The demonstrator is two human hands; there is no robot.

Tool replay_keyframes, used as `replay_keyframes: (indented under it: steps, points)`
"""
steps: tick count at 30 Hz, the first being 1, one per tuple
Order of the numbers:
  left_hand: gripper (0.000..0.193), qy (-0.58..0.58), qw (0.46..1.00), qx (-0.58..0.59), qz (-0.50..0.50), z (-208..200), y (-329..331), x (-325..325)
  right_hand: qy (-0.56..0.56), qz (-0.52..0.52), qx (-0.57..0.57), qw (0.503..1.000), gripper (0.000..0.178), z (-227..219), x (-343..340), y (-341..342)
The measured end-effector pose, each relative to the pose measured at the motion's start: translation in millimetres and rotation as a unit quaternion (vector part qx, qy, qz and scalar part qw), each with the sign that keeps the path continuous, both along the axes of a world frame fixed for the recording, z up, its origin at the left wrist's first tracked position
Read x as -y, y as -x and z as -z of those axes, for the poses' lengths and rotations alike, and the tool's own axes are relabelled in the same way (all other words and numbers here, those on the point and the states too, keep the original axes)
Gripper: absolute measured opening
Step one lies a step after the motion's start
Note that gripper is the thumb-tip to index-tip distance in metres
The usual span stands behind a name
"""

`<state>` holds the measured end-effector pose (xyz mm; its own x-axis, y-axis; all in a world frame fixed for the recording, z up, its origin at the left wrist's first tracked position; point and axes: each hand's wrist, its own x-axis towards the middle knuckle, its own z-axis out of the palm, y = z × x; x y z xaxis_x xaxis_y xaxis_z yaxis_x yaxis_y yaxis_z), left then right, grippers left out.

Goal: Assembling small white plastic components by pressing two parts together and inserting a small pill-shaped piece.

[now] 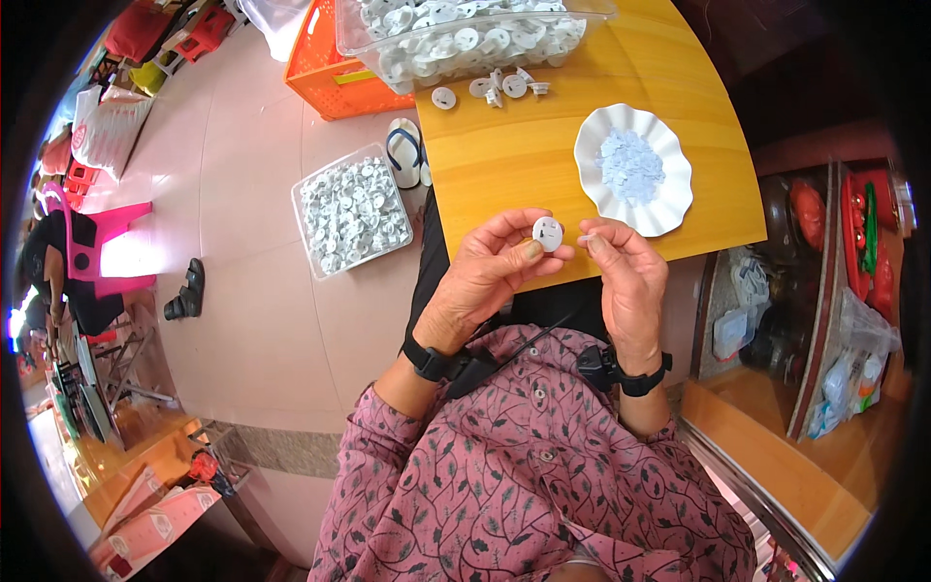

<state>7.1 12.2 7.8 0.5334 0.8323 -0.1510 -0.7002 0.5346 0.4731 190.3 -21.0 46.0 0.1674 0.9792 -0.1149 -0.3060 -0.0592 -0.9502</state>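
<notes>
Left to right: a clear tray (351, 215) of small white parts sits on the floor beside our knee. Our left hand (490, 272) pinches a round white disc (548, 233) between thumb and fingertips, held up over the near edge of the wooden table (504, 155). Our right hand (626, 276) pinches a tiny pale piece (588, 238) just beside the disc. To fit it well, we judge: keep the disc steady, face toward us, and line the piece up squarely. A white scalloped plate (669, 209) of pale bits lies beyond.
</notes>
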Motion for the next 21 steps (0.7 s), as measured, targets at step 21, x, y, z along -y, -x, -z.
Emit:
replay_keyframes:
  steps: [21]
  points:
    - [0.035, 0.008, 1.0, 0.024, -0.01, 8.3, 3.6, 4.5, -0.084, -0.036, 0.121, 0.988, 0.007, 3.1, -3.6, 18.9]
